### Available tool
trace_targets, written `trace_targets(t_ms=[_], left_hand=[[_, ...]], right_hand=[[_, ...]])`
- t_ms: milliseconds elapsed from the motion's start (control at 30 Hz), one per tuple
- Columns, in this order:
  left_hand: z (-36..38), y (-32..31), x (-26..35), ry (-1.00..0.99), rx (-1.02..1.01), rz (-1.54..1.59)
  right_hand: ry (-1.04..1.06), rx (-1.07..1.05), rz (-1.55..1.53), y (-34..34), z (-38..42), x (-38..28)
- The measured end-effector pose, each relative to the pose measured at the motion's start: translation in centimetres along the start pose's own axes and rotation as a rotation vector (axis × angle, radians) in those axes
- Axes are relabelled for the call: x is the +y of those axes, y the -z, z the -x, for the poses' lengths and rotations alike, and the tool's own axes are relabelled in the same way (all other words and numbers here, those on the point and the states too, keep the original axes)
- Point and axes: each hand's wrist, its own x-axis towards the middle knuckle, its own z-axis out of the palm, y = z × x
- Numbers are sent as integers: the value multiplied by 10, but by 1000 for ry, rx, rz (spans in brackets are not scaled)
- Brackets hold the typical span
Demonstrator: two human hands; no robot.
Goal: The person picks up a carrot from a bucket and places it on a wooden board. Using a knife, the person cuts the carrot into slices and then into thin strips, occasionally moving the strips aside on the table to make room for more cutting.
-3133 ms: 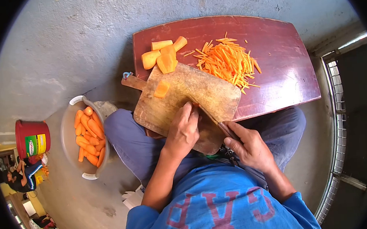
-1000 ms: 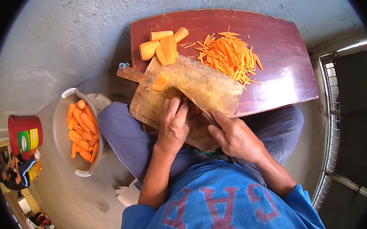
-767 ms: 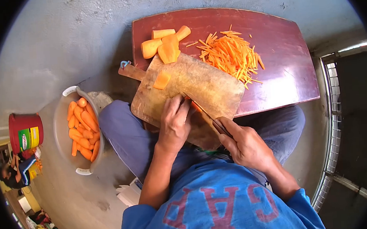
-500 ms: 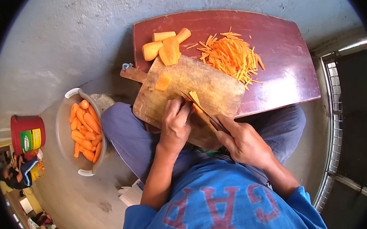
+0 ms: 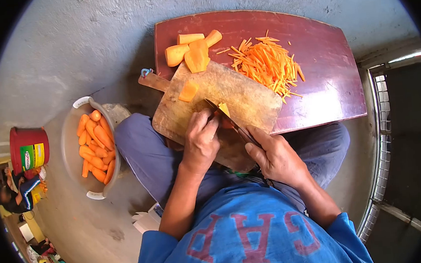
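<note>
My right hand [image 5: 278, 158] is closed round the handle of a knife [image 5: 229, 118], its dark blade slanting up and left across the wooden cutting board [image 5: 237, 95]. Beside the blade, my left hand [image 5: 201, 137] has its fingers curled down on a carrot piece, mostly hidden by the fingers and the knife. A small cut bit of carrot [image 5: 224, 109] stands against the blade's far side. Farther up the board lies a flat carrot slice [image 5: 188, 91]. Several thick peeled carrot chunks [image 5: 196, 56] rest at the board's upper left corner and on the table behind it.
A heap of carrot sticks [image 5: 267, 64] lies on the dark red table [image 5: 321, 75] beyond the board. On the floor at left stands a grey tub [image 5: 67, 151] of peeled carrots, with a red bucket [image 5: 19, 150] farther out. Another person [image 5: 17, 194] sits at far left.
The knife's blade has tilted, its tip now higher and more of its flat side showing. My right hand has shifted slightly; my left hand stays at nearly the same spot.
</note>
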Motion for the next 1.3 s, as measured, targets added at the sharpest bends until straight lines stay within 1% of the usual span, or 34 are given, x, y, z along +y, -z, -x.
trace_targets(t_ms=[167,267,367,467,567,667,767,867,967,1067,1167,1267,1300], left_hand=[[-1,-1,2,14,15,10],[0,-3,-1,-14,23,-23],[-1,0,-4,-19,14,-10],[2,-1,-1,-1,31,0],[0,-2,2,-4,35,-21],[-2,-1,-4,-23,35,-6],[2,0,1,3,33,17],[1,-3,-1,-5,34,0],[-1,1,-2,-22,32,6],[1,0,0,-7,47,9],[1,-1,1,2,45,-6],[-3,-1,-1,-7,45,5],[-2,-1,0,-3,52,3]], right_hand=[[-155,-101,-13,9,6,-14],[1,-13,37,-3,-13,1],[24,-28,23,3,-11,-8],[-213,-145,-42,13,4,-24],[45,-1,16,-2,-3,-2],[123,46,19,-3,-5,-2],[-237,-137,-37,9,3,-20],[17,-12,4,-6,-15,-3],[-34,-86,22,1,-17,-5],[-74,-69,-34,6,3,-14],[38,-13,-18,-5,-3,-1],[67,9,-4,-6,-14,6],[30,-3,-30,-4,-13,5]])
